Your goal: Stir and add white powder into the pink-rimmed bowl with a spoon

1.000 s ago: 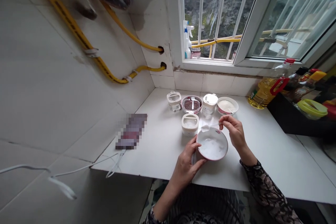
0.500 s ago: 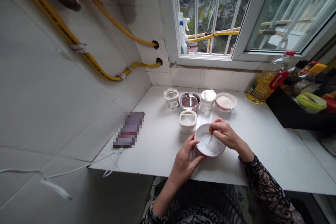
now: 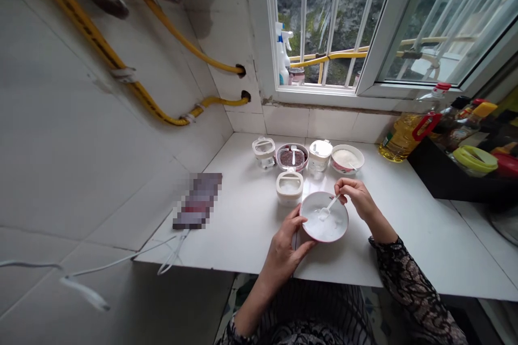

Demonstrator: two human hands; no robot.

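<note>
My left hand grips the left rim of a white bowl, thumb and fingers around its side. White grains lie in the bowl. My right hand pinches the handle of a small white spoon, whose head rests among the grains. Just behind the bowl stands a lidded jar with white contents. Farther back are another clear jar, a bowl of dark red grains with a white spoon over it, a white-lidded jar and a bowl of white grains.
An oil bottle and a black box of bottles and a green-lidded container stand at the right. A pixelated dark object and white cable lie left. The counter's front edge is near me.
My right hand has moved slightly right and up, tilting the spoon handle to the right. My left hand stays on the bowl. The view has shifted slightly.
</note>
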